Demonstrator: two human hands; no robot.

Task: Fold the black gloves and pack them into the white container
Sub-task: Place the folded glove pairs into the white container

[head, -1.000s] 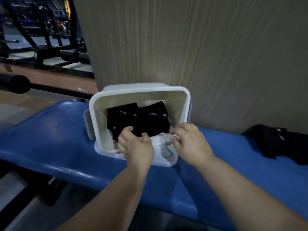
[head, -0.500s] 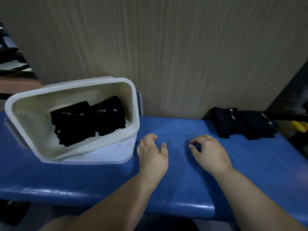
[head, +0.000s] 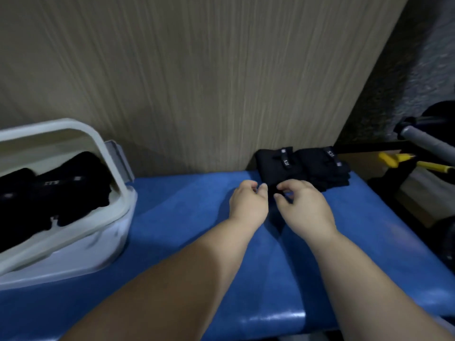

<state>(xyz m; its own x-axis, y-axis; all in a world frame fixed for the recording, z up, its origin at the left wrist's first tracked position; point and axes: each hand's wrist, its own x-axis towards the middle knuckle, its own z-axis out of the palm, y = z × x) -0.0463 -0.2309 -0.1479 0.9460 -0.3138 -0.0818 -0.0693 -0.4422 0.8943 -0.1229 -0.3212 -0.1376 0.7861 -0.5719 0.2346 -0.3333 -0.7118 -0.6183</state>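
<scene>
1. Left hand (head: pixel 248 205): palm down over the blue bench (head: pixel 197 222). Its fingers (head: pixel 246 187) are loosely curled, with the thumb close to the forefinger, and nothing is held between them.
2. Right hand (head: pixel 305 207): palm down just beside the left hand. Its fingertips (head: pixel 283 187) are bent and slightly spread, and they lie at the near edge of the loose black gloves (head: pixel 305 166). It cannot be told whether they touch or pinch the fabric, because dark cloth and shadow merge there.
3. Loose black gloves: a flat pile on the bench against the wall panel (head: pixel 197 82). It lies directly beyond the right fingertips, and beyond and to the right of the left fingers. At least two gloves can be counted, each bearing a strap with pale lettering; any further layers are indistinct.
4. White container (head: pixel 108 163): one, tilted with its open mouth towards the camera. It stands well apart from both sets of fingers, to the left of the left hand.
5. Packed black gloves (head: pixel 81 183): two folded bundles lying side by side and touching inside the container, far to the left of the fingers.
6. Periphery, to the right of the right fingers and beyond the end of the bench: one yellow handle (head: pixel 391 159) and one grey bar (head: pixel 423 141).
</scene>
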